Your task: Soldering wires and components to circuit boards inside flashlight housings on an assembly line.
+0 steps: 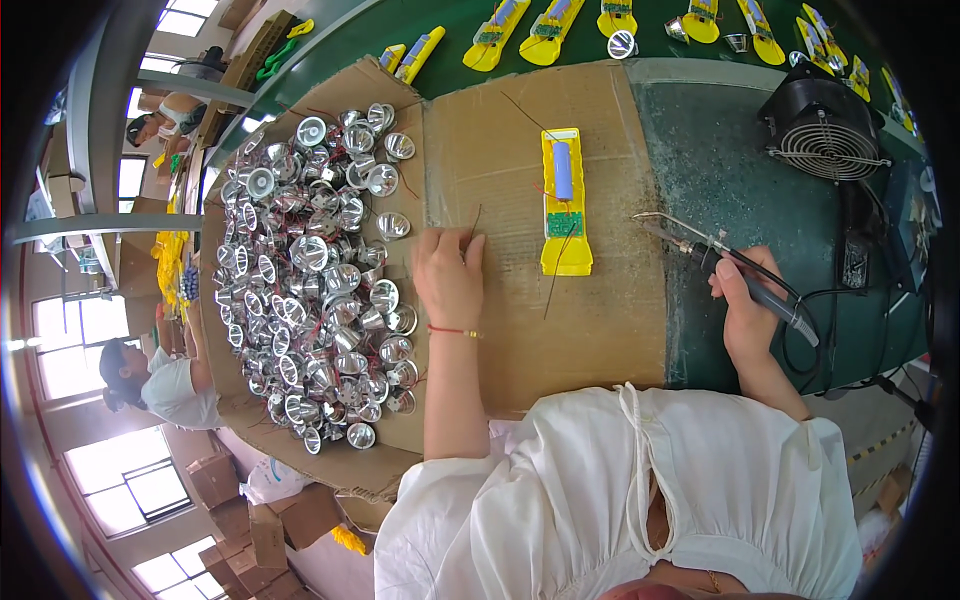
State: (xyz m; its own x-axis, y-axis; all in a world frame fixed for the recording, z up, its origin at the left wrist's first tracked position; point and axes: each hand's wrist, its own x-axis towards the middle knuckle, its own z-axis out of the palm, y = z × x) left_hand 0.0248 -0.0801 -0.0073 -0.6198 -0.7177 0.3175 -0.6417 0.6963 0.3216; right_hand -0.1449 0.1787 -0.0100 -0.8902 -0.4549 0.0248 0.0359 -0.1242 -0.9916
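Note:
My left hand [448,275] is closed, its fingertips pinched together over the cardboard sheet [500,350]. A thin dark wire [477,215] sticks up from between the fingers; whatever else they may hold is hidden. In my right hand [748,310] is a soldering iron [770,298] with a bent metal tube along it, its tip pointing left. Between the hands lies a yellow flashlight housing [568,262], with a purple battery cell [562,172], a green circuit board [564,224] and loose wires. The iron's tip is right of the housing, apart from it.
Left of my left hand, an open cardboard box [410,440] holds many silvery reflector cups [310,252] with red wires. More yellow housings [497,35] line the green table's far edge. A black fan [822,125] stands at the far right, cables below it. Another person [165,385] is at left.

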